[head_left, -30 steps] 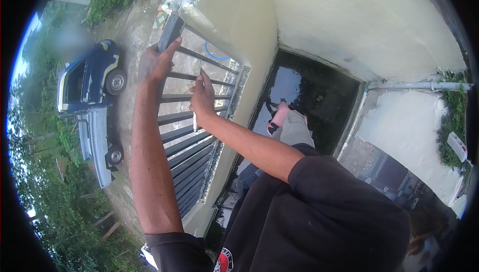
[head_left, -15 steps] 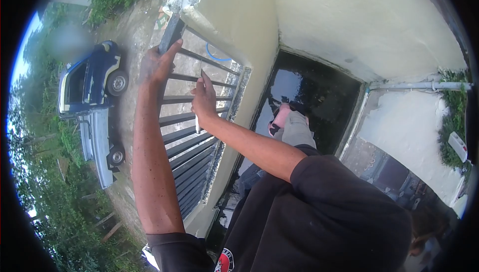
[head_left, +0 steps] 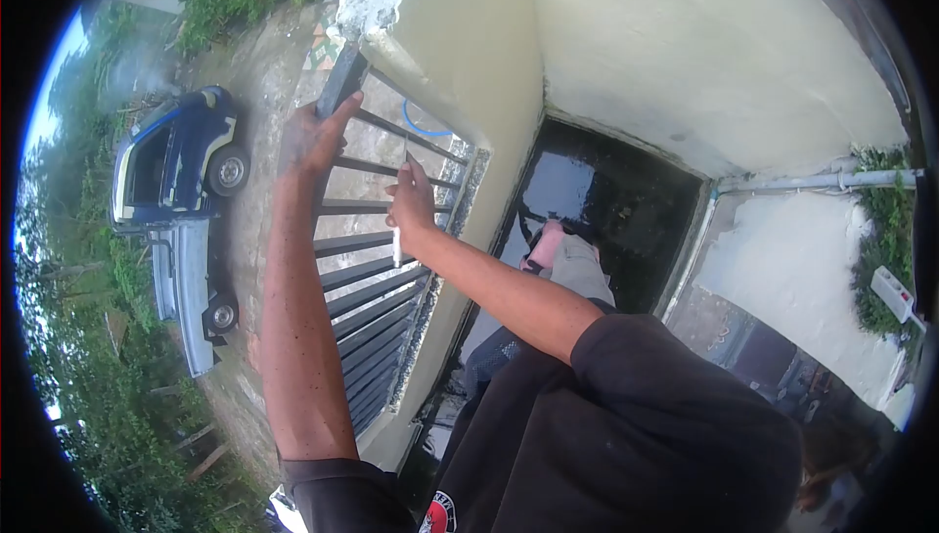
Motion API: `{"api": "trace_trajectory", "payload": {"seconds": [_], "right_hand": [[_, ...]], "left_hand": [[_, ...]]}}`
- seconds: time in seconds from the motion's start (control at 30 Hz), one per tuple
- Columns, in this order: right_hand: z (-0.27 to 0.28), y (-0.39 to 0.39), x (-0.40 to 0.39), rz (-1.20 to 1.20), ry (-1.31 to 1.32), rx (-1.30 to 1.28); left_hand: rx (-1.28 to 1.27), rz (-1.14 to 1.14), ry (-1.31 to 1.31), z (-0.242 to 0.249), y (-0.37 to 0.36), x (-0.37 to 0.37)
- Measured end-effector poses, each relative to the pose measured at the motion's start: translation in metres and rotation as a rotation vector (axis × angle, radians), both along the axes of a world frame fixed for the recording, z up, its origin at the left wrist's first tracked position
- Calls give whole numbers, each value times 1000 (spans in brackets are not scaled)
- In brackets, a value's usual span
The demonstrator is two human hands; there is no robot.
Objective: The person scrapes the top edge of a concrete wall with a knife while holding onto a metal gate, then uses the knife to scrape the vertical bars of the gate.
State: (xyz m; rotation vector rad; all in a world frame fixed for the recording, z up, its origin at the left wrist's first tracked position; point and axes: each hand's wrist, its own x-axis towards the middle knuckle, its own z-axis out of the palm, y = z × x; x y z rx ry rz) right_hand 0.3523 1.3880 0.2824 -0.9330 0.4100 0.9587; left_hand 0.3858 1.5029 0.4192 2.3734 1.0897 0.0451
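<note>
- Railing (head_left: 367,273): dark grey, parallel bars, set beside a cream wall (head_left: 465,64); at both hands.
- Left hand (head_left: 318,137): clamped on the top rail (head_left: 342,83).
- Right hand (head_left: 413,202): closed on a slim tool (head_left: 397,249); white end protrudes below the hand, thin tip above.
- Floor (head_left: 646,191), right of the hands: dark, wet-looking, reflective.
- Truck (head_left: 181,166), left of the left hand: dark blue cab, pale bed.

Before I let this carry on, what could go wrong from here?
The slim tool in the right hand could slip and drop between the bars. Footing might slide on the dark floor, which looks wet and reflective. If the left hand lost the rail, balance could suffer.
</note>
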Motion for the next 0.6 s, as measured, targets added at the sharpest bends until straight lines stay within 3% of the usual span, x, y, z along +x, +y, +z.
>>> {"api": "trace_trajectory", "payload": {"seconds": [0.17, 0.43, 0.6], "right_hand": [[-14, -25, 1, 112, -205, -19], [-35, -71, 8, 3, -316, -88], [-23, -107, 27, -36, -373, -167]], "left_hand": [[31, -14, -16, 6, -8, -3], [-78, -78, -127, -14, 11, -5], [3, -88, -127, -12, 1, -6]]}}
